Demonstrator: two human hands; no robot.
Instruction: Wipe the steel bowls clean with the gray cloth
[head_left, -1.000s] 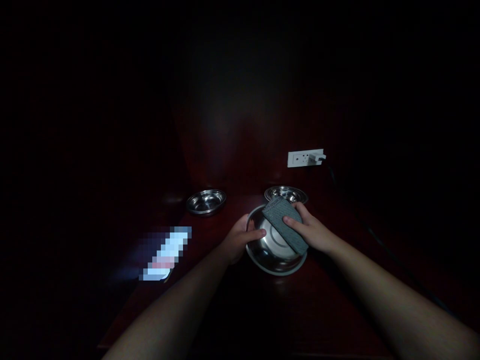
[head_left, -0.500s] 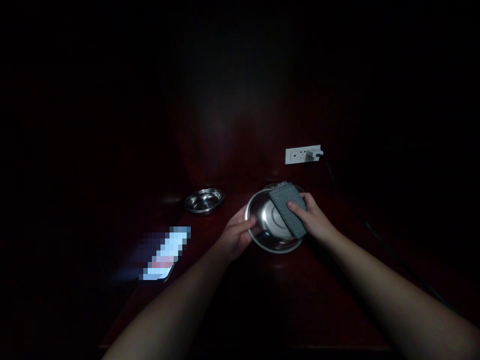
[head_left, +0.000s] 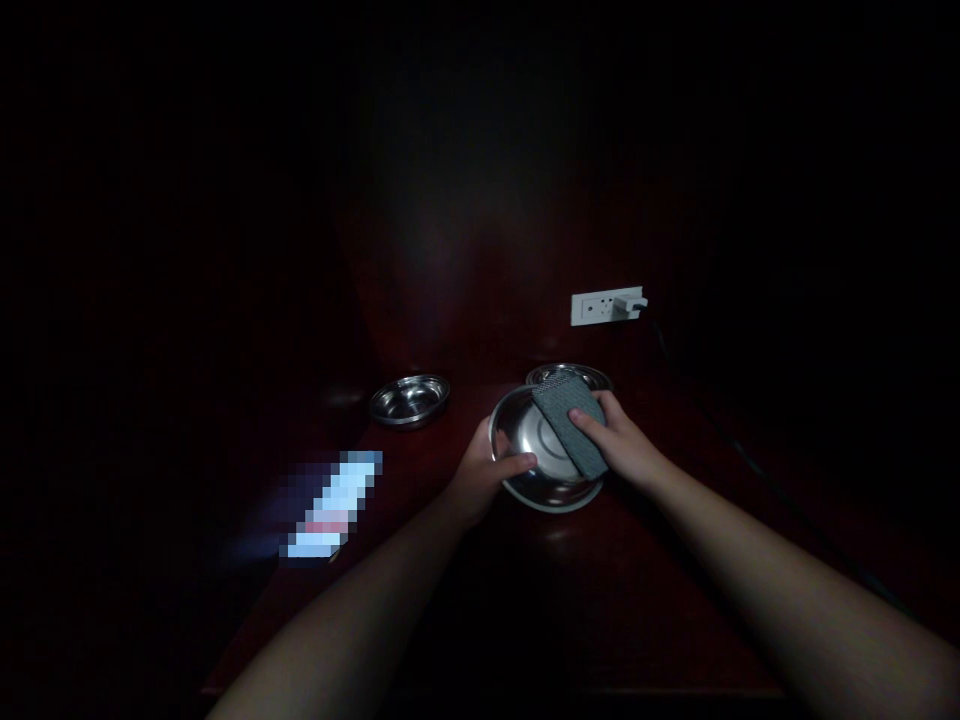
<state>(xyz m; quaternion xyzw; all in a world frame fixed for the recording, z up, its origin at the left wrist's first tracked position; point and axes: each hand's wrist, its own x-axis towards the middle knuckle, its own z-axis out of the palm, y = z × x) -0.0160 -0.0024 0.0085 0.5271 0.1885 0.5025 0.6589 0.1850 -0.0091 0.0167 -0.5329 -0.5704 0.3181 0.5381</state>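
The head view shows the left hand (head_left: 484, 470) with its grip closed on the left rim of a steel bowl (head_left: 541, 490), thumb inside. The right hand (head_left: 619, 435) grips a grey-green cloth (head_left: 571, 425), which overlaps the bowl's right side; whether it presses the metal is hard to tell in the dimness. The bowl is tilted above the dark red table (head_left: 450, 600). Behind it sits a second steel dish (head_left: 592, 376), partly hidden; a third dish (head_left: 409, 402) lies to the left, beyond a pixelated bright object (head_left: 334, 510).
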